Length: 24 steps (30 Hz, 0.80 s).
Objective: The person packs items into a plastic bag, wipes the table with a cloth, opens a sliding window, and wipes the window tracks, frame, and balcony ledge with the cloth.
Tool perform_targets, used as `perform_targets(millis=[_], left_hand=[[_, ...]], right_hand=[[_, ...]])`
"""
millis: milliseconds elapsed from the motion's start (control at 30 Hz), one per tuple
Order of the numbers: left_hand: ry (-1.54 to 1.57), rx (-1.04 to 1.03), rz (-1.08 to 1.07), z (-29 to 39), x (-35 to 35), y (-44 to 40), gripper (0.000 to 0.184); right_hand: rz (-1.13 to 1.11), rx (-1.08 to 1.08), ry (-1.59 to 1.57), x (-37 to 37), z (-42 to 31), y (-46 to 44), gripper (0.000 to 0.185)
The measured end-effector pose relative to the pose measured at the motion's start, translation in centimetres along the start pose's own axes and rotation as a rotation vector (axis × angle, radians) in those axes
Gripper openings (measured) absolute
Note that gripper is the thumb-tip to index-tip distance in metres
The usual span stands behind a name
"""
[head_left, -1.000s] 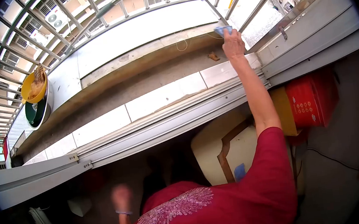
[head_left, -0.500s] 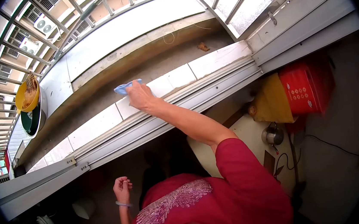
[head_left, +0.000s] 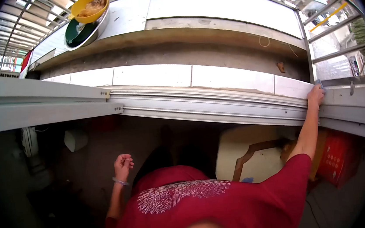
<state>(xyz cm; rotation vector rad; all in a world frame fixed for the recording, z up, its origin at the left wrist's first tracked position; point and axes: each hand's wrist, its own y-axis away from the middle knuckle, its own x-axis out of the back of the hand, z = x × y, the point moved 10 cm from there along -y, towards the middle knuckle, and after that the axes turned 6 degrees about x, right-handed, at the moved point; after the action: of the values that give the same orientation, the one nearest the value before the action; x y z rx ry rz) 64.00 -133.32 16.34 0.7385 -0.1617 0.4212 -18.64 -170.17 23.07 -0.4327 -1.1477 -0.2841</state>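
My right hand [head_left: 316, 96] is stretched out to the far right end of the white tiled sill [head_left: 152, 76]. Its fingers are closed on a blue cloth [head_left: 319, 83], of which only a small part shows above them, against the corner by the window frame. Below the sill runs the metal sliding-window track [head_left: 216, 98]. My left hand [head_left: 124, 167], with a band at the wrist, hangs in front of my body on the room side. Its fingers are curled in and I see nothing in them.
Beyond the sill is a sunken ledge with a dry brown leaf [head_left: 281, 67]. A yellow colander [head_left: 89, 7] rests on bowls at the far left, near metal bars. Sliding window panels [head_left: 45, 103] stand at left. A red box [head_left: 339, 158] sits below at right.
My right hand has moved with the blue cloth from the middle of the sill to its right end. The view has turned; my left hand stays curled near my body.
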Motion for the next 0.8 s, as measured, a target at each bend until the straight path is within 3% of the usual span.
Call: perform_targets(millis=[133,233,400,533,600,667,700,733,800], left_hand=[[0.114,-0.012,0.135,1.3,4.9,-0.6,0.011],[0.313,-0.029,0.341,2.0,12.4,-1.8,0.013],[0.65,-0.122,0.678,4.7,30.8,-3.7,0.02],[0.691,-0.208,0.865,10.2,44.6,-5.6,0.022],[0.727,-0.275,0.887,13.1,50.8,-7.6,0.02],[0.744,-0.389,0.827,16.7,56.4,-10.2,0.022],[0.751,-0.435,0.8,17.7,59.6,-11.8,0.028],[0.749,-0.48,0.759,18.9,63.0,-14.0,0.034],[0.719,-0.534,0.721,22.2,65.8,-16.4,0.056]], right_hand=[[-0.134,0.104,-0.049,4.5,-5.5,3.0,0.027],[-0.187,0.265,-0.148,5.9,-11.7,5.6,0.032],[-0.046,0.714,-0.423,17.7,-31.6,17.5,0.022],[0.018,1.001,-0.709,24.6,-47.5,25.5,0.017],[-0.757,0.657,-1.625,23.2,-52.4,27.3,0.013],[-0.416,0.266,-2.13,27.5,-51.8,27.0,0.019],[-0.345,0.196,-2.255,25.1,-51.2,24.6,0.022],[-0.294,-0.08,-2.368,29.1,-49.5,27.3,0.022],[-0.319,-0.094,-2.526,25.8,-46.6,25.4,0.022]])
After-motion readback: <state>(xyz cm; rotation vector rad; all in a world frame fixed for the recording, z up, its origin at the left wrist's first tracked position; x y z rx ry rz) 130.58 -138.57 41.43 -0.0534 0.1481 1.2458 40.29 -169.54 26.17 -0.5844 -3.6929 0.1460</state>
